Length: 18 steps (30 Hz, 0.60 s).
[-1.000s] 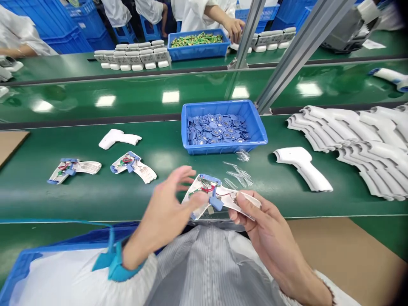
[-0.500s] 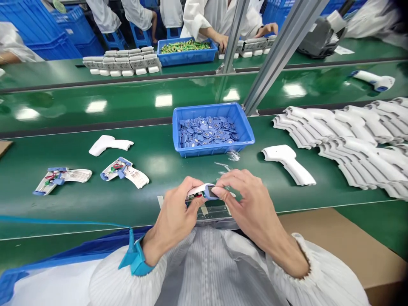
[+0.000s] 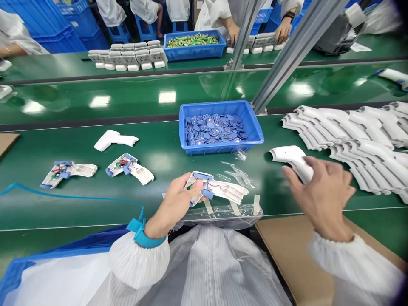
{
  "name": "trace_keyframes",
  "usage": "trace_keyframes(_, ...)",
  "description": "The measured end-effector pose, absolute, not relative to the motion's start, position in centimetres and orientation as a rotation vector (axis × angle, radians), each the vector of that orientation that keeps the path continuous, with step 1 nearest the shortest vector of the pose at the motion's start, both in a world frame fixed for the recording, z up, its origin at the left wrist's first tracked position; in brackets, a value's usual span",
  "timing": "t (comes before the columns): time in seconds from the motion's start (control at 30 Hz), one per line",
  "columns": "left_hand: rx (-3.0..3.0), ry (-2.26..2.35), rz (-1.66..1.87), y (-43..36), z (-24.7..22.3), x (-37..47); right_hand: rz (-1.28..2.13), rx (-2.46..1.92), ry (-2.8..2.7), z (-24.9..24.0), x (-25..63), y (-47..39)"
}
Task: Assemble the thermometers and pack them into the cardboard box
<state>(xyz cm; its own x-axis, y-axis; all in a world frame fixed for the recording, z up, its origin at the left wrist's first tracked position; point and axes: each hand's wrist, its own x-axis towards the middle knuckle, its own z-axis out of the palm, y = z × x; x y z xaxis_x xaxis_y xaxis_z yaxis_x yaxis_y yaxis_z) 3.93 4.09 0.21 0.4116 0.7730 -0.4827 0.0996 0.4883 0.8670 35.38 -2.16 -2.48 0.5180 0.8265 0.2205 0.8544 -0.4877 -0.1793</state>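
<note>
My left hand (image 3: 181, 196) grips an opened thermometer half (image 3: 228, 191), a white pistol-shaped shell with blue parts, a circuit board and wires inside. Its handle points right and the thumb presses near the blue parts. Over to the right, my right hand (image 3: 325, 193) hovers at the handle of a lone white shell half (image 3: 291, 156), thumb and forefinger apart; whether they touch it I cannot tell. Left of my hands lie two more wired halves, a nearer one (image 3: 130, 168) and a farther one (image 3: 67, 173), below a plain white shell (image 3: 115, 139).
A blue bin (image 3: 221, 149) holds many blue plastic pieces. Thin clear strips (image 3: 237, 175) lie before it. White shells (image 3: 357, 163) are stacked at right. A metal post (image 3: 287, 59) rises behind the bin. A co-worker's hand (image 3: 283, 30) touches grey-white parts across the line. A blue cord (image 3: 79, 197) trails from my left wrist.
My right hand has left the thermometer half and moved right to the lone white shell. My left hand now holds the half alone, turned so its inside faces up.
</note>
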Motion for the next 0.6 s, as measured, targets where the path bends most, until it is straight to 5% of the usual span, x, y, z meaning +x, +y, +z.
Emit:
trace_keyframes(0.2,0.937,0.913,0.511,4.0,0.3,3.8,0.084,-2.691,-1.393,-3.3,40.6,-1.0)
trace_keyframes(0.4,0.932,0.907,0.485,4.4,-0.5,3.4,-0.459,-2.471,-1.506,-3.1,38.1,-3.4)
trace_keyframes(0.6,0.96,0.907,0.491,4.7,-1.1,3.6,-0.525,-2.062,-1.792,0.5,31.8,-2.8)
